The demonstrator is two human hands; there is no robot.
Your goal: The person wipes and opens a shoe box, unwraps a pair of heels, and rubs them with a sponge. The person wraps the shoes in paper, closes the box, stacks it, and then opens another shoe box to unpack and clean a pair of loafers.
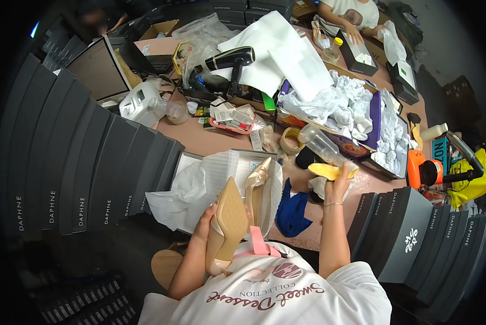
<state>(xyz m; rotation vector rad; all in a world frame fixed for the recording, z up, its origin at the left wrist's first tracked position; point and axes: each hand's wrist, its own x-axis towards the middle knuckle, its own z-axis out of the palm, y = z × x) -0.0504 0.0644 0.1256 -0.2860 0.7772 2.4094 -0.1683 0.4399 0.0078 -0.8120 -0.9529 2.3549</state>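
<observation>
My left hand (204, 223) is closed around a beige pointed high-heeled shoe (227, 219), its tan sole turned up and its toe pointing away from me. Behind it, a matching shoe (257, 190) lies in an open shoe box (187, 162) lined with white tissue paper (182, 189). Over on the right, my right hand (338, 187) grips a yellow sponge-like pad (329, 171), with some whitish cloth under the hand. A clear plastic bottle (319, 142) is just beyond the pad. A blue cloth (293, 210) lies between the box and my right arm.
Dark shoe boxes stand in a left row (91, 162) and a right row (400, 233). A hair dryer (232, 58), a tape roll (291, 141) and a carton of crumpled paper (335, 108) sit farther back. Across the table, another person's hand (353, 33) rests at a box.
</observation>
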